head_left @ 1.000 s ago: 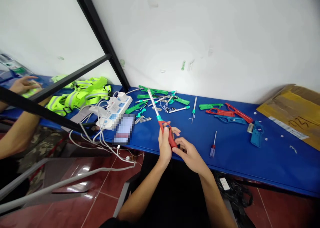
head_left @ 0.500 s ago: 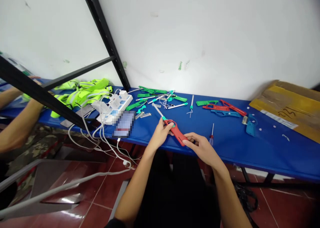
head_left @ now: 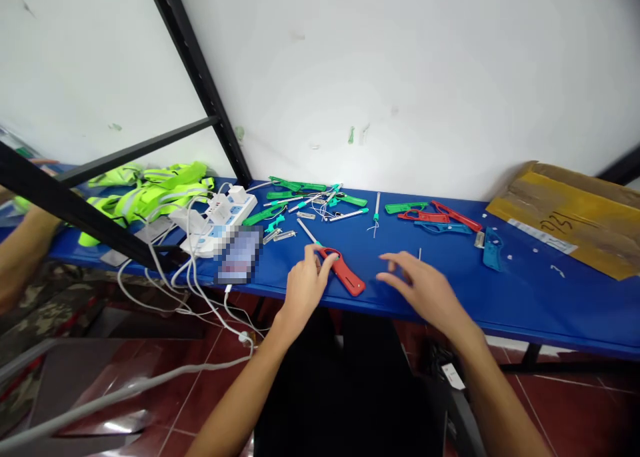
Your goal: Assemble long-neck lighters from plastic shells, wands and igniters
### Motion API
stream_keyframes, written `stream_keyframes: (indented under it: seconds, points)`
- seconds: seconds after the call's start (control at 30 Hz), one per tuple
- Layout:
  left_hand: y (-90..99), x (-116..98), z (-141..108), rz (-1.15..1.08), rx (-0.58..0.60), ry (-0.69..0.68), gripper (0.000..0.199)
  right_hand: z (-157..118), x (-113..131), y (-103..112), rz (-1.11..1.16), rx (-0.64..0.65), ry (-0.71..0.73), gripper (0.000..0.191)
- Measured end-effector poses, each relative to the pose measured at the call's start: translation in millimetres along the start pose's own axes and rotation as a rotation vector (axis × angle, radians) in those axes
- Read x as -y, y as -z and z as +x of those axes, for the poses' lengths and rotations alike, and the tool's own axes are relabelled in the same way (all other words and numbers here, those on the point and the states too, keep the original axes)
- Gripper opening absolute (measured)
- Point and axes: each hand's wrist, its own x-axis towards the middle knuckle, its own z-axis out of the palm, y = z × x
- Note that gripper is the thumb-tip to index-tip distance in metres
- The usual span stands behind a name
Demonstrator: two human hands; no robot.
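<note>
My left hand (head_left: pixel 304 285) is closed around the trigger end of a red long-necked lighter (head_left: pixel 351 278), its pale nozzle pointing away and to the left. The lighter's handle end lies at the front of the blue table. To the right of it, my right hand (head_left: pixel 426 289) is held apart from the lighter, thumb and fingers spread with nothing between them. The shaft of a screwdriver (head_left: pixel 420 253) shows just beyond this hand, which hides the handle. Behind the lighter lie green casing halves (head_left: pixel 350 201) and nozzle rods with white wires (head_left: pixel 377 207).
Red casing halves (head_left: pixel 457 217) and a blue casing half (head_left: pixel 492 249) lie to the right, before a cardboard box (head_left: pixel 565 217). At left are a power strip (head_left: pixel 220 227), a phone (head_left: pixel 240 253), cables, yellow vests (head_left: pixel 165 190), a black frame post (head_left: pixel 200 77) and another person's arm (head_left: pixel 30 250).
My right hand has let go of the lighter's handle end and moved right, over the screwdriver. The left hand keeps hold of the lighter. The view has shifted slightly.
</note>
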Motion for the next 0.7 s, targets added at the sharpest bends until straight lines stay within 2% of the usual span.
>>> stream_keyframes:
  seconds: [0.03,0.1,0.2,0.27,0.33,0.4,0.57,0.63,0.7]
  points:
    - [-1.7,1.6,-3.8,-0.002,0.002,-0.040,0.035,-5.8,-5.6,8.9,-0.113,-0.048,-0.023,0.042]
    - [-4.2,4.1,-9.5,-0.015,0.018,-0.161,0.033,-18.1,-18.5,22.8,-0.418,-0.111,-0.177,0.050]
    - [-3.4,5.6,-12.8,0.027,0.049,-0.521,0.044,-30.7,-36.8,26.1,-0.722,-0.053,-0.389,0.059]
    - [-0.7,5.0,-12.8,0.105,0.114,-0.717,0.048,-31.9,-46.2,20.5,-0.748,0.005,-0.390,0.045]
    - [2.0,3.7,-12.8,0.172,0.182,-0.801,0.045,-27.8,-52.7,16.7,-0.686,0.014,-0.322,0.028]
    - [3.1,2.2,-13.4,0.204,0.210,-0.846,0.038,-19.8,-55.1,18.6,-0.581,-0.053,-0.246,0.021]
    - [-2.2,-0.4,-17.4,0.124,0.253,-0.875,0.031,2.6,-36.9,26.2,-0.140,-0.476,0.003,0.025]
    - [-6.0,-0.1,-19.4,0.074,0.280,-0.891,0.033,6.8,-28.1,18.6,0.083,-0.583,0.039,0.021]
    - [-8.8,1.0,-21.0,0.034,0.290,-0.908,0.036,7.0,-24.7,4.9,0.255,-0.666,0.014,0.019]
